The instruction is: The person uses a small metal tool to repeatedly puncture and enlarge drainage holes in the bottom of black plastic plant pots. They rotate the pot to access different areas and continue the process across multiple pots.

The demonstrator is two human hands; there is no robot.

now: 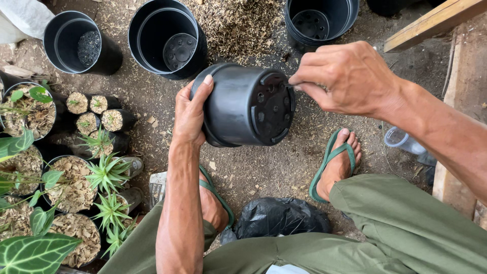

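Left hand (190,114) clamps the black plastic pot (246,104) on its side above the dirt floor (253,167), base turned rightward so the right hand (345,76), fingertips pinched narrow, can reach its drain holes.

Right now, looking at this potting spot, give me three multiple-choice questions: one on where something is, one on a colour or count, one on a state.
1. Where is the crumpled black plastic bag?
A. on the ground between the feet
B. inside a pot
C. on the wooden plank

2. What colour are the sandal straps?
A. red
B. green
C. white

3. How is the black pot in the hands held?
A. upright, filled with husk
B. upside down on the ground
C. on its side, holed base toward the right hand

Answers:
1 A, the bag lies on the soil just ahead of the knees.
2 B, green straps cross the foot.
3 C, the left hand grips the rim while the right hand has its fingers pinched at the base.
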